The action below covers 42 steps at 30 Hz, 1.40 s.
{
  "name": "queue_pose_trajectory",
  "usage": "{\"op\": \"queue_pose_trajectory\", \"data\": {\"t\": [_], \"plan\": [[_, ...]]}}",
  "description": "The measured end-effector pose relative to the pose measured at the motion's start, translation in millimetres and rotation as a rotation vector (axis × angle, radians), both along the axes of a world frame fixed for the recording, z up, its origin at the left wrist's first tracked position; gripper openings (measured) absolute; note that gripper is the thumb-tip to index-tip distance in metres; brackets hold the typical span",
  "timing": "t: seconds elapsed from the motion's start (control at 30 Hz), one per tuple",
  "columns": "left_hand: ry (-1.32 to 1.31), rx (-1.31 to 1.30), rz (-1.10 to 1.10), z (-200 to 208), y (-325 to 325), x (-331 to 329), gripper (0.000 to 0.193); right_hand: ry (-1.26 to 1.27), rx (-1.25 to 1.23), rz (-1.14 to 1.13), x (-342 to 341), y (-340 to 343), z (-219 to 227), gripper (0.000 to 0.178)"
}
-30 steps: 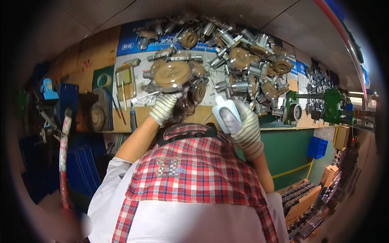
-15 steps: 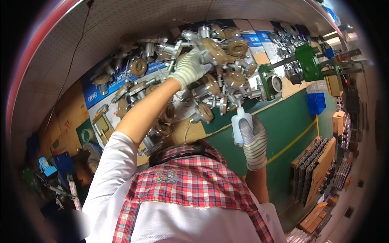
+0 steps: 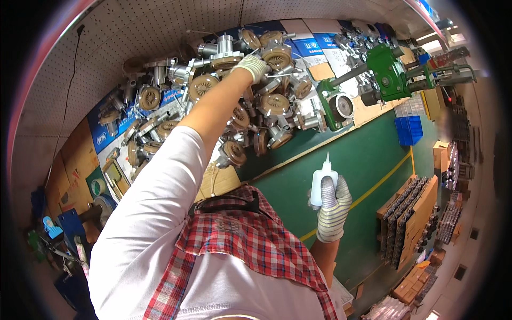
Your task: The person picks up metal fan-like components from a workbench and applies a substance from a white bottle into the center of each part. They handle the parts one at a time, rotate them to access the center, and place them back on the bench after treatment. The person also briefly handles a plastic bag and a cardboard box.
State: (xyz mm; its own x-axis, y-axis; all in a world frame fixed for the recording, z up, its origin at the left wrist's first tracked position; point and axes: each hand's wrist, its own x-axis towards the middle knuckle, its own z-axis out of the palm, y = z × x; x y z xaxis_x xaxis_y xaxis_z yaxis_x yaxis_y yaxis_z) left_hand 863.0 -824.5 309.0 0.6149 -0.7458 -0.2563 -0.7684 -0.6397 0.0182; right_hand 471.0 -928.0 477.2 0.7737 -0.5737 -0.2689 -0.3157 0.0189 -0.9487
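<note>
My left hand [image 3: 252,65], in a knit work glove, reaches far out into a heap of metal fittings with tan round faces [image 3: 234,106] on the bench and touches the parts at the top of the heap; whether it grips one is hidden. Lower right, my gloved right hand [image 3: 334,209] holds a small white squeeze bottle [image 3: 320,184] upright, nozzle pointing up, above the green floor [image 3: 368,160]. A red plaid apron and white sleeves fill the lower middle.
A green machine with a round opening [image 3: 368,80] stands right of the heap. Blue crate [image 3: 409,129] sits beyond it. Cardboard trays of parts [image 3: 408,218] line the right. Tools and cardboard pieces [image 3: 74,176] lie at the left. A pegboard wall [image 3: 106,48] curves behind.
The view has swung left and tilted. My left arm has stretched further into the heap of fittings. My right hand with the bottle has dropped away from the heap toward the lower right.
</note>
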Motion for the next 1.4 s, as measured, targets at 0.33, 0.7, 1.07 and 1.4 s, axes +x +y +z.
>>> {"op": "queue_pose_trajectory", "data": {"t": [0.33,0.7,1.07,1.4], "plan": [[-0.071,-0.917,0.170,104,124,-100,0.044,-0.060,-0.009,0.162,26,-3,-12,0.039],[0.251,-0.073,1.555,-50,426,-399,0.065,-0.023,0.029,0.475,57,83,-23,0.046],[0.115,-0.683,1.048,-110,391,-431,0.045,-0.077,0.161,0.725,44,175,-19,0.027],[0.219,-1.769,1.455,61,361,-417,0.045,-0.016,0.012,1.038,23,235,-27,0.033]]}}
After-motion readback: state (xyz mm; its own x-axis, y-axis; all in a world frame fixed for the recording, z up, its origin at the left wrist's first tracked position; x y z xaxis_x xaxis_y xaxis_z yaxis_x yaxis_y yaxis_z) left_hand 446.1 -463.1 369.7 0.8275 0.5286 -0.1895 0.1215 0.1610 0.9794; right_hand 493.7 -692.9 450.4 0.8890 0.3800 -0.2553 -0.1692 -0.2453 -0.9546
